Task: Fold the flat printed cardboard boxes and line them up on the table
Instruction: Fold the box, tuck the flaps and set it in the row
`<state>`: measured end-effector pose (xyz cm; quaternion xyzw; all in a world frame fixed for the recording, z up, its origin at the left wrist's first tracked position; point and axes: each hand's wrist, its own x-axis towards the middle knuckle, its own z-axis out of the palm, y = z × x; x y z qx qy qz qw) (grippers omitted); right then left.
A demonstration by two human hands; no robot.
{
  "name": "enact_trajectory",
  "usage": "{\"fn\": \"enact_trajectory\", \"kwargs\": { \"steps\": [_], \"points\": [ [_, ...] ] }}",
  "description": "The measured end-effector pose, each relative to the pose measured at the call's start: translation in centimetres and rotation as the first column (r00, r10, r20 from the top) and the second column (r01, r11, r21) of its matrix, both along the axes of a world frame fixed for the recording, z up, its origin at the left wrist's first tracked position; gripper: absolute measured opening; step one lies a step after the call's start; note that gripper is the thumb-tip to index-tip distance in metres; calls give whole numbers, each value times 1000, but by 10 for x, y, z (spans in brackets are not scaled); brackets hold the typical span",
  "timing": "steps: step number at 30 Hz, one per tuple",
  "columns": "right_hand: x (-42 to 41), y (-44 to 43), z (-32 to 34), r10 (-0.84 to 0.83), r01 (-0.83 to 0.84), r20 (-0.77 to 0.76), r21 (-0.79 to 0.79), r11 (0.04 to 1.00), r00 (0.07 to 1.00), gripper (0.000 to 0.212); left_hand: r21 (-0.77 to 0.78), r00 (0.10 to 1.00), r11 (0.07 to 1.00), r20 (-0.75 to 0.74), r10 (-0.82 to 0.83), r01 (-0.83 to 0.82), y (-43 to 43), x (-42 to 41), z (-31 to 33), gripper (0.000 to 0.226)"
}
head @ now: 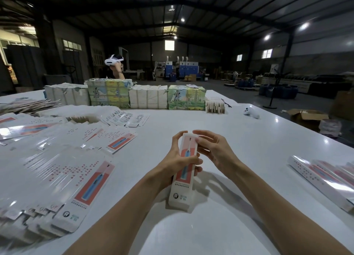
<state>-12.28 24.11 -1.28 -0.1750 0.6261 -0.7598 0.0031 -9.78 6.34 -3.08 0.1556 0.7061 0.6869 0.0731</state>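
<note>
A long narrow printed box (182,193), white with a red panel and a blue toothbrush picture, stands tilted on the white table (239,136) in front of me. My left hand (178,159) grips its middle from the left. My right hand (212,149) holds its upper end, fingers curled over the top edge. Flat unfolded boxes (63,170) of the same print lie fanned out in glossy stacks at the left. A row of folded boxes (325,176) lies at the right edge.
Bundled packs of printed cartons (147,95) line the far side of the table. A white controller (251,112) lies at the far right. A person wearing a white headset (114,60) stands behind the packs. An open cardboard box (306,116) sits on the floor right.
</note>
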Motion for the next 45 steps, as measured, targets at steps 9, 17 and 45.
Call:
{"fn": "enact_trajectory", "kwargs": {
  "steps": [9, 17, 45],
  "points": [
    [2, 5, -2, -55, 64, -112, 77, 995, 992, 21, -14, 1000, 1000, 11, 11, -10, 2, 2, -1, 97],
    [-6, -7, -15, -197, 240, -166, 297, 924, 966, 39, 278, 984, 951, 150, 96, -135, 20, 5, 2, 68],
    [72, 166, -18, -242, 473, -595, 777, -415, 766, 32, 74, 990, 988, 7, 139, -139, 18, 7, -10, 28]
  ]
}}
